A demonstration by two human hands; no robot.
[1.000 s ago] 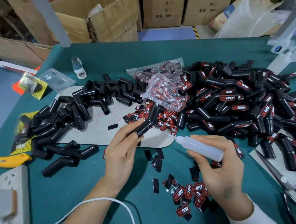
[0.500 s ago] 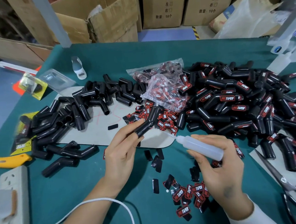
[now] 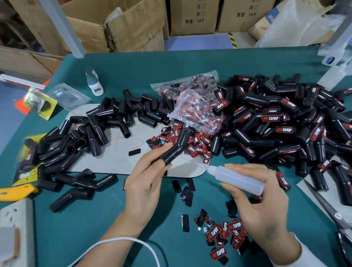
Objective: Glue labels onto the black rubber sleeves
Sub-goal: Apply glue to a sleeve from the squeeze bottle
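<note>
My left hand holds a bent black rubber sleeve slipped over a fingertip, tilted up to the right. My right hand grips a translucent white glue bottle whose thin nozzle points left towards the sleeve's lower end, a small gap away. Loose red-and-black labels lie on the green table below my hands; more labels lie behind the sleeve. A pile of unlabelled sleeves is on the left. Labelled sleeves are heaped on the right.
A clear bag of labels sits at the centre back. A yellow cutter and a white power strip lie at left, scissors at the lower right, a small bottle at the back. Cardboard boxes stand beyond the table.
</note>
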